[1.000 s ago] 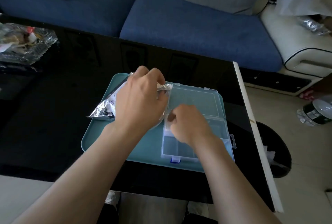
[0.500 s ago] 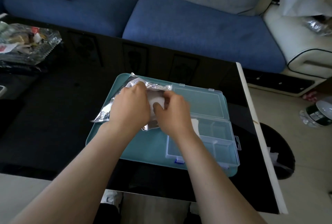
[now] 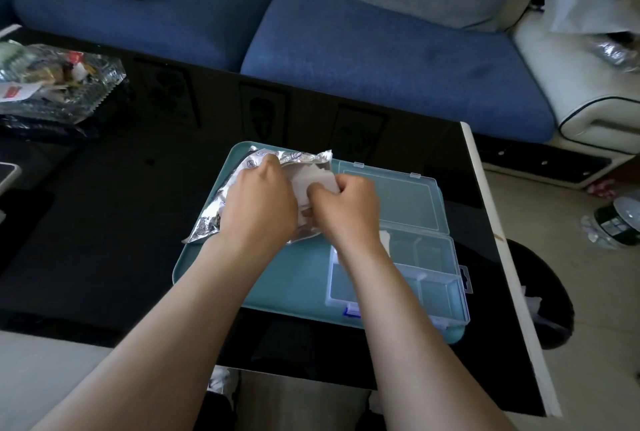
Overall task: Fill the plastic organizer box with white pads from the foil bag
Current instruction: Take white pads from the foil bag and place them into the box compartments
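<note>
A crumpled foil bag (image 3: 294, 156) lies on the left half of a teal tray (image 3: 287, 278). My left hand (image 3: 259, 202) grips the bag's upper side and holds its mouth open. My right hand (image 3: 346, 209) pinches white pads (image 3: 311, 181) that stick out of the bag's mouth. The clear plastic organizer box (image 3: 440, 285) sits open on the right half of the tray, its lid (image 3: 388, 195) flat behind it. One white pad (image 3: 385, 238) lies in a rear compartment, partly hidden by my right wrist.
The tray rests on a glossy black table (image 3: 104, 205) whose white right edge (image 3: 498, 240) runs close to the box. A glass dish of wrapped items (image 3: 52, 84) stands at the far left. A blue sofa (image 3: 346, 50) lies beyond the table.
My right hand left the organizer box, moved left to the bag's mouth and took hold of white pads. My left hand stayed on the foil bag.
</note>
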{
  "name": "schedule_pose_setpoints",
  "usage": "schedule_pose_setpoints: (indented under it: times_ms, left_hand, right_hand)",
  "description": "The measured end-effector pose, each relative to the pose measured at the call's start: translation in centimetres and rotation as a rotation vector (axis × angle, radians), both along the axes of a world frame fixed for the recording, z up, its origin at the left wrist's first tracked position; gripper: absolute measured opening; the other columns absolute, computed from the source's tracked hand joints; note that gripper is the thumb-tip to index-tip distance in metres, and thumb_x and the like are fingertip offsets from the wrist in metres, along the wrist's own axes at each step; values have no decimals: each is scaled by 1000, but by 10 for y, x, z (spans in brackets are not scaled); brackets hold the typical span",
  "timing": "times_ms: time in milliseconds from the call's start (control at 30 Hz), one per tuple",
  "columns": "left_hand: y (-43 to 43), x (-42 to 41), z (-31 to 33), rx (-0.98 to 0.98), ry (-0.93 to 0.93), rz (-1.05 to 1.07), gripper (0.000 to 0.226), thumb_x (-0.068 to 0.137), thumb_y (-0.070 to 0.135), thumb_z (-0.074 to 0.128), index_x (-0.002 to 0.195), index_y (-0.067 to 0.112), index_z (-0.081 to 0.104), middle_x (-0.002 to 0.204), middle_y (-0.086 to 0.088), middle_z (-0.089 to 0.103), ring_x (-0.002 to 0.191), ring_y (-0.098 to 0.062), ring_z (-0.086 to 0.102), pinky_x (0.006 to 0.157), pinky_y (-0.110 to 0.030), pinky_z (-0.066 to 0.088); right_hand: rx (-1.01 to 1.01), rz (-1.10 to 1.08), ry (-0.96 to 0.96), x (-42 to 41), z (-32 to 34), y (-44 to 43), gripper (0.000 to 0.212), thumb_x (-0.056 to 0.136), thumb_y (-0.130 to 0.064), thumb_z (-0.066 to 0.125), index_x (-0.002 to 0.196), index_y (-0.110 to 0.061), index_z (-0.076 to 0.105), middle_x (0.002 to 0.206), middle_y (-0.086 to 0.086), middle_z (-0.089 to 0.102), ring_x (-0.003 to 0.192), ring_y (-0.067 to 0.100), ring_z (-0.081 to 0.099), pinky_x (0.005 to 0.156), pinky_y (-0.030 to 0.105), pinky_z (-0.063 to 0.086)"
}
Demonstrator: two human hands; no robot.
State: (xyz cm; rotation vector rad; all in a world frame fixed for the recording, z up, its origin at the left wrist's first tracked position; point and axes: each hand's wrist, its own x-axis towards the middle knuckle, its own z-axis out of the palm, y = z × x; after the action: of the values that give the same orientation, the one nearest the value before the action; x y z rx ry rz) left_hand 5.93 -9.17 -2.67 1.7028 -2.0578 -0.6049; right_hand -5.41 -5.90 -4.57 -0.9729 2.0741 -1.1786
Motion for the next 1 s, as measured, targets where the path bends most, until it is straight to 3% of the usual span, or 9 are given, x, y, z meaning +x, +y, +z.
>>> schedule_pose_setpoints:
  times_ms: [100, 233, 467, 533, 633, 733, 800, 900, 1000]
  left_hand:
    - [3, -4, 3, -22, -27, -40, 14, 103, 11, 45, 112, 0, 48, 93, -15, 54, 80, -32, 42, 66, -39, 31]
    - [9, -7, 8, -85, -2, -96, 4, 102, 5, 47, 105, 5, 44, 98, -18, 52, 90, -40, 53, 70, -42, 35]
    - [5, -16, -6, -120, -4, -131, 44, 97, 9, 56, 140, 7, 49, 136, -22, 49, 122, -47, 47, 99, -51, 41]
    - [7, -24, -1, -226, 82, -111, 43, 95, 11, 57, 139, 12, 56, 141, -14, 52, 134, -40, 40, 106, -47, 35]
    - [14, -38, 15, -317, 303, -94, 36, 96, 9, 52, 129, 13, 66, 130, -5, 65, 127, -26, 49, 101, -26, 34]
    - [23, -53, 29, -92, 653, -70, 25, 101, 24, 53, 120, 22, 69, 99, 7, 77, 95, -14, 71, 88, -34, 56]
    - [29, -63, 32, 148, 875, -90, 22, 100, 30, 59, 115, 19, 71, 90, -1, 79, 89, -21, 77, 85, -46, 63]
    - [36, -74, 32, 454, 1067, -102, 13, 99, 9, 64, 107, 2, 72, 92, -20, 78, 91, -33, 78, 85, -45, 66]
    - [34, -79, 26, 569, 1144, -31, 11, 101, 2, 63, 94, -5, 68, 79, -13, 75, 75, -23, 76, 81, -39, 66]
  right_hand:
    - [-5, -40, -63, -10, 6, 2, 28, 64, -26, 56, 73, -1, 65, 61, 14, 62, 60, 36, 61, 56, 43, 59]
    - [15, 40, -104, -23, 11, 10, 26, 67, -19, 56, 79, 4, 62, 66, 8, 51, 64, 18, 44, 58, 38, 36]
    - [-107, -44, -113, -46, 31, 29, 21, 81, -11, 60, 65, -7, 47, 60, -3, 40, 60, 15, 35, 56, 30, 29]
    - [-156, -60, -171, -52, 34, 33, 17, 84, -8, 59, 70, -2, 53, 60, -1, 46, 62, 16, 40, 58, 34, 33]
    - [-236, -60, -228, -59, 42, 38, 12, 88, -5, 59, 83, -4, 69, 68, 0, 62, 64, 15, 50, 58, 33, 40]
    - [-309, -49, -238, -66, 49, 44, 23, 91, -5, 60, 100, -21, 74, 91, -3, 72, 72, 8, 63, 53, 20, 45]
    - [-341, -48, -217, -71, 48, 47, 25, 93, -5, 60, 108, -23, 70, 102, 1, 71, 79, 9, 66, 54, 19, 47]
    - [-350, -9, -237, -79, 41, 49, 23, 99, -8, 57, 115, -24, 63, 108, 13, 70, 78, 18, 66, 55, 24, 50]
    - [-367, 20, -72, -86, 34, 52, 17, 105, -17, 58, 120, -24, 62, 108, 6, 71, 84, 16, 70, 60, 23, 53]
